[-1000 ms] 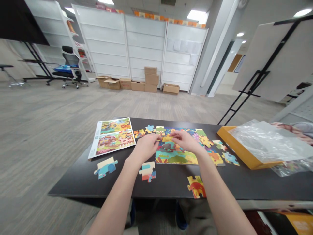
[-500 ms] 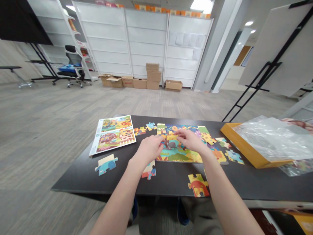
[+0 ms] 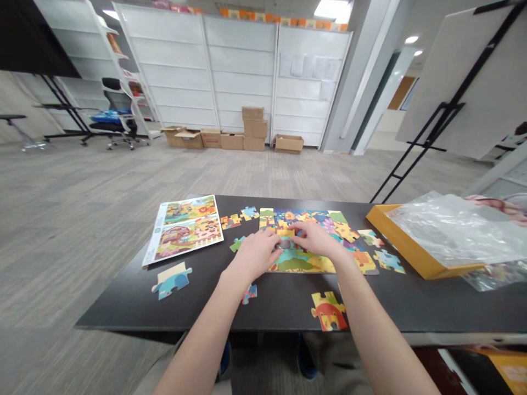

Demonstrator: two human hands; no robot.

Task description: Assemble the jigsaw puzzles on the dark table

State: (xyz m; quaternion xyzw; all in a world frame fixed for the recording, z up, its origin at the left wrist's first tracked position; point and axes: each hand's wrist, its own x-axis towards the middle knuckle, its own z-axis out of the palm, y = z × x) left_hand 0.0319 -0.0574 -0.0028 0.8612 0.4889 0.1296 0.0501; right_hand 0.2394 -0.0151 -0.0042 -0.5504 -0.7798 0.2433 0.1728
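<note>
A partly assembled jigsaw puzzle (image 3: pixel 296 265) with a colourful animal picture lies on the dark table. Over its left half, my left hand (image 3: pixel 258 251) has its fingers curled at the left edge of a puzzle piece (image 3: pixel 285 242) showing yellow and a grey animal. From the other side, my right hand (image 3: pixel 316 239) pinches the same piece at its right edge. My fingers partly cover the piece, so whether it lies flat is hard to see. Beneath my left wrist a blue and red piece (image 3: pixel 249 294) shows in part; a green piece (image 3: pixel 237 243) peeks out beside that hand.
A printed picture sheet (image 3: pixel 187 230) lies at the left, with an elephant piece (image 3: pixel 172 281) before it. A lion piece (image 3: pixel 329 312) is near the front edge. Loose pieces (image 3: pixel 389 261) sit right of the puzzle, beside a yellow box (image 3: pixel 407 247) holding clear plastic.
My left hand has shifted slightly down over the puzzle, and its fingers have come closer to my right hand's. The green piece beside it now shows. The view has turned a little.
</note>
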